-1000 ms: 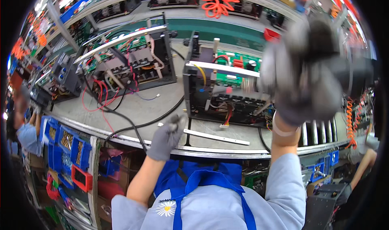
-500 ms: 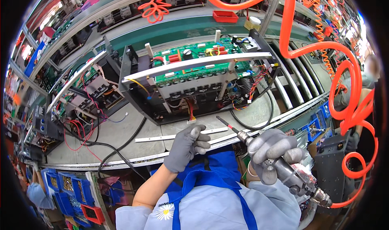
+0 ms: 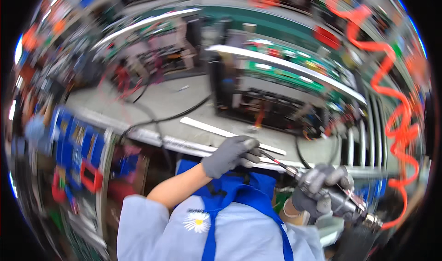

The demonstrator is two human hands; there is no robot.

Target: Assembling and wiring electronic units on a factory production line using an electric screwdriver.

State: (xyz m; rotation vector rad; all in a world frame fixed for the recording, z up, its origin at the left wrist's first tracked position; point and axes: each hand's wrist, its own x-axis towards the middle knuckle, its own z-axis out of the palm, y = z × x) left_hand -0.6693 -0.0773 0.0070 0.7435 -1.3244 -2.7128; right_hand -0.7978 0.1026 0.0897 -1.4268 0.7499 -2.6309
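Note:
My right hand [image 3: 320,187], in a grey glove, is wrapped round an air screwdriver [image 3: 353,205] with a metal body. Its thin bit [image 3: 272,159] points up and left. At the tip of that bit is my left hand [image 3: 230,157], also gloved, with its fingers curled together. Whether they pinch the tip or a small part is too blurred to tell. Just beyond my hands a white strip [image 3: 207,126] lies along the bench's near edge. Behind it stands an open black-framed electronic unit [image 3: 225,97] with green circuit boards [image 3: 294,72] and a light crossbar.
A coiled orange air hose [image 3: 400,148] hangs at the right. Another open unit [image 3: 142,47] with loose red wires stands left on the bench. Black cables [image 3: 175,117] cross the bench edge. Blue bins [image 3: 76,132] and a red bin [image 3: 91,176] sit low at left; rollers [image 3: 372,132] lie at right.
My view has swung left, so the bench and units sit farther right and look smeared. The screwdriver's bit and my left hand have come together.

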